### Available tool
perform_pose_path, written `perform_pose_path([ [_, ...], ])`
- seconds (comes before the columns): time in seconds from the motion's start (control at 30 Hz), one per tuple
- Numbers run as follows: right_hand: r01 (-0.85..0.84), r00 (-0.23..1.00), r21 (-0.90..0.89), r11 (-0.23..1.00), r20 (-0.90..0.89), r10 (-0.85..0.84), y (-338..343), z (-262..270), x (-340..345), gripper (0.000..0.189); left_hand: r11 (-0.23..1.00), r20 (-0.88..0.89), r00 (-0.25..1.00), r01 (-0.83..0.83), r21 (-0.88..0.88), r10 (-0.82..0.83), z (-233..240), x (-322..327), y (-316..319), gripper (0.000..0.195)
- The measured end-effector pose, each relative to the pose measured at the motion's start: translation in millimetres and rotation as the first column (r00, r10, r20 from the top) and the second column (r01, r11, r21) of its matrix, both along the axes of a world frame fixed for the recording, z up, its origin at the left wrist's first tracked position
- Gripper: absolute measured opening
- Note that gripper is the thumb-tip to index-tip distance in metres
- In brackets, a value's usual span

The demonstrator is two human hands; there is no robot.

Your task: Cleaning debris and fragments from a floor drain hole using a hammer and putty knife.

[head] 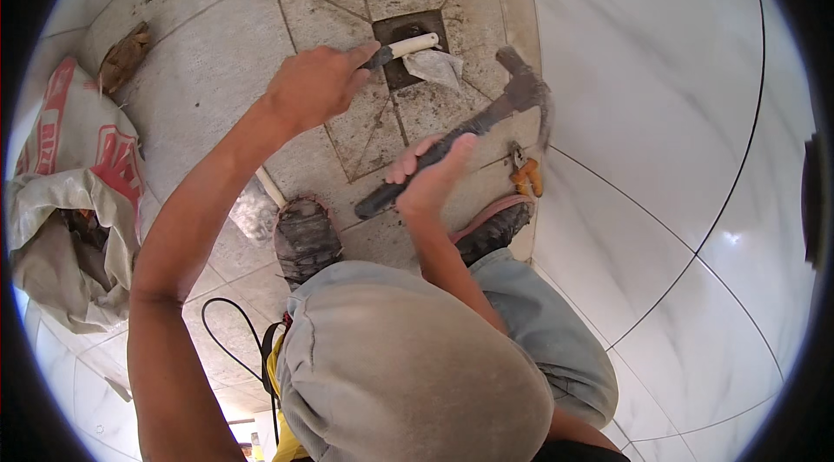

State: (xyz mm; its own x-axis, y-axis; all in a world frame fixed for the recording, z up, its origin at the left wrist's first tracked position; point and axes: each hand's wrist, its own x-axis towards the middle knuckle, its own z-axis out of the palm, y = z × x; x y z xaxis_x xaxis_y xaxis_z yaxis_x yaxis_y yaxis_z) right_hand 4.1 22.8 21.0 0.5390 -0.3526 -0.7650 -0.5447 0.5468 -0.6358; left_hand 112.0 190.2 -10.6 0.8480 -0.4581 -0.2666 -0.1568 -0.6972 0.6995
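Observation:
My left hand [319, 87] is closed on the dark end of a tool with a pale, tube-like part [414, 45], which reaches over a square hole [407, 78] in the tiled floor. Beside that part, a crumpled whitish piece [435, 67] partly covers the hole; whether it is cloth or plastic I cannot tell. My right hand [433, 178] grips the dark handle of a claw hammer [521, 89]. The hammer's head is blurred and raised to the right of the hole. Diagonal joints in the tiles run out from the hole's corners.
Orange-handled pliers or cutters [526, 176] lie by my right shoe, near the marble-look wall tiles [638, 136]. An open woven sack [71, 247] stands at the left, with a brown crumpled object [125, 58] above it. A pale-handled tool [270, 187] lies by my left shoe. A black cable [225, 302] loops below.

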Motion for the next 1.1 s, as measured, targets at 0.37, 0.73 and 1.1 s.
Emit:
perform_pose_path([
  [0.37, -0.123, 0.989, -0.126, 0.984, 0.070, 0.132, 2.2, 9.7, -8.1, 0.064, 0.999, 0.041, 0.999, -0.023, -0.049, 0.025, -6.4, 0.1, 11.9, 0.042],
  [0.73, -0.056, 0.998, -0.064, 0.996, 0.014, 0.057, -3.7, -8.7, -2.2, 0.065, 0.999, 0.080, 0.997, -0.016, -0.052, 0.020, -2.0, 3.3, 4.0, 0.040],
  [1.1, -0.321, 0.940, -0.086, 0.943, -0.155, 0.305, -37.6, 14.7, 10.1, 0.066, 0.994, -0.115, 0.993, -0.011, -0.113, -0.002, 6.4, 12.7, 5.6, 0.040],
])
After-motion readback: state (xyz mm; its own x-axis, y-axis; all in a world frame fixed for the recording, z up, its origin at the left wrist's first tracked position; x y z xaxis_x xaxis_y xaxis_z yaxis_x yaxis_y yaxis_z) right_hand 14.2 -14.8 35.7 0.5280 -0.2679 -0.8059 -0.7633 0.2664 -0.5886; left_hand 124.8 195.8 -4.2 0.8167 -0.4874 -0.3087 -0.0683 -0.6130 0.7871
